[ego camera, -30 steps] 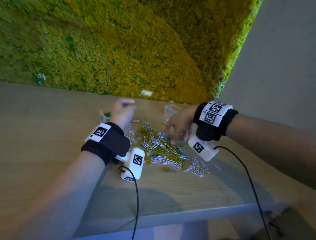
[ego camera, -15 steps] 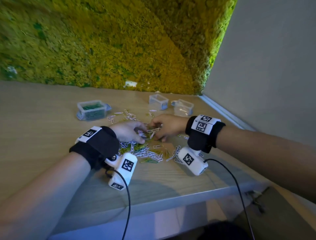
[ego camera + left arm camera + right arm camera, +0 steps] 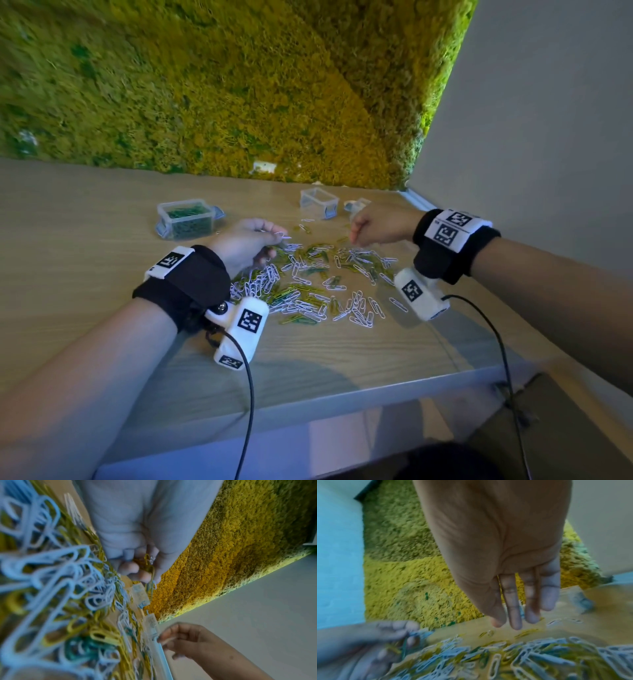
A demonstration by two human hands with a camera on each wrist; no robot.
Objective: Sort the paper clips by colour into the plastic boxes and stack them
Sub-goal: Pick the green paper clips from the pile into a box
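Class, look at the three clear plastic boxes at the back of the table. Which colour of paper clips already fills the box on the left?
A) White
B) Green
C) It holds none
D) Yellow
B: the head view shows the left box packed with dark green clips, while white and yellow ones still lie mixed in the pile on the table.

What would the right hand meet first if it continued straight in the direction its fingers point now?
Probably the wooden table just beyond the paper clip pile: the right hand points its fingers down over a few scattered yellow clips. Depth is unclear.
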